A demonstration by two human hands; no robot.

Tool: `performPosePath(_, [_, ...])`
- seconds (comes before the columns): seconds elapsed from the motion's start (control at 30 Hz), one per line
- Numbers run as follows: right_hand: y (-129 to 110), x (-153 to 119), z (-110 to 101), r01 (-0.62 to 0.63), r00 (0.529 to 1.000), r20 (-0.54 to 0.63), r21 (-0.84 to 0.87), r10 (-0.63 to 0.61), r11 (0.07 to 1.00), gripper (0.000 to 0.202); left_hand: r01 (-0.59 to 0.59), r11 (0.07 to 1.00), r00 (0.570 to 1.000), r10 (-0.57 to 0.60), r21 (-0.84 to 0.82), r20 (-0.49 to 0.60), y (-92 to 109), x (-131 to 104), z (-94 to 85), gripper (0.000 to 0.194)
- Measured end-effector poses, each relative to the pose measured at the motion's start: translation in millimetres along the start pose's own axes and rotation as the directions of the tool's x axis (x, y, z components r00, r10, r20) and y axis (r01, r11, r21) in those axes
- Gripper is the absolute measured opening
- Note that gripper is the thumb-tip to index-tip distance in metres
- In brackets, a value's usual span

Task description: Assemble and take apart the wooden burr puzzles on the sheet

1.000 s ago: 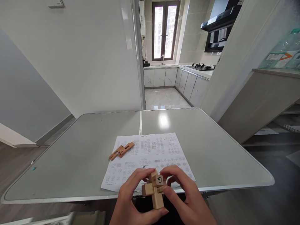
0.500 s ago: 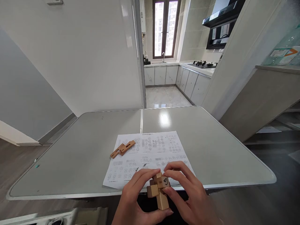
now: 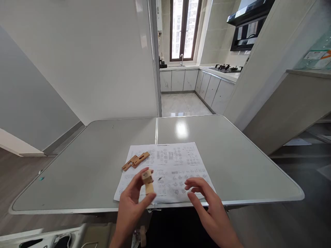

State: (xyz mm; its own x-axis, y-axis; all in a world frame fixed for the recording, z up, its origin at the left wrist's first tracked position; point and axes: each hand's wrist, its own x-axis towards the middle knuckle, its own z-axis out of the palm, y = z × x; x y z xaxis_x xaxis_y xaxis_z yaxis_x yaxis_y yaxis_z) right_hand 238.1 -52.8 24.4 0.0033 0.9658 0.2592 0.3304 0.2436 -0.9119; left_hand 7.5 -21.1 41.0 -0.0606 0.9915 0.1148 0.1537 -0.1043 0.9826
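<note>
My left hand (image 3: 134, 196) pinches a small wooden puzzle block (image 3: 149, 188) between thumb and fingertips, over the near part of a printed sheet (image 3: 178, 156). The block's upper part bears a dark mark, and its lower part is pale and plain. My right hand (image 3: 207, 203) is apart from it, fingers curved and spread with nothing in them, above the sheet's near right corner. Two flat wooden pieces with slots (image 3: 136, 161) lie overlapping on the sheet's left side. Below the table edge, beside my left wrist, a blurred tan piece (image 3: 143, 236) shows; its kind is unclear.
The sheet rests on a grey table (image 3: 245, 172) with a pale rim. A small teal bit (image 3: 41, 178) is near its left edge. At lower left stands a white container (image 3: 62, 237) with dark items. Beyond the table, a doorway opens on a kitchen.
My hands have parted. My right hand has let go of the wooden puzzle, and my left hand has moved left and up with a block. Less of the puzzle shows in it now.
</note>
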Motion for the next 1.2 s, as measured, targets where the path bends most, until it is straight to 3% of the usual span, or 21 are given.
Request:
performPosePath(0.1, [9, -9, 1, 0.018, 0.998, 0.052, 0.003, -0.018, 1.0, 0.013, 0.106, 0.979, 0.988, -0.123, -0.176, -0.092, -27, 0, -16.1, 0.074])
performPosePath(0.23, [1, -5, 9, -0.046, 0.978, 0.209, 0.12, 0.02, 0.992, 0.016, 0.162, 0.971, 0.975, -0.185, -0.176, -0.124, -40, -4, -19.7, 0.076])
performPosePath(0.43, [-9, 20, 24, -0.203, 0.946, 0.29, 0.169, 0.148, 0.965, 0.024, 0.067, 0.985, 0.997, -0.072, 0.159, 0.022, -29, 9, -12.2, 0.062])
performPosePath(0.6, [-9, 30, 30, -0.273, 0.927, 0.31, 0.172, 0.211, 0.947, 0.034, -0.14, 0.915, 0.989, 0.112, 0.379, 0.094, -25, 7, 0.9, 0.061])
performPosePath(0.8, [-8, 33, 36, -0.205, 0.918, 0.373, 0.165, 0.131, 0.965, 0.03, -0.308, 0.851, 0.948, 0.238, 0.426, 0.209, -22, -2, 22.8, 0.057])
performPosePath(1.0, [-2, 32, 40, -0.18, 0.952, 0.269, 0.115, 0.144, 0.977, 0.028, -0.426, 0.739, 0.905, 0.347, 0.522, 0.247, -23, 2, 29.0, 0.062])
performPosePath(1.2, [1, 33, 48, -0.142, 0.97, 0.182, -0.111, 0.16, 0.984, 0.031, -0.432, 0.668, 0.896, 0.392, 0.606, 0.206, -22, 6, 31.9, 0.048])
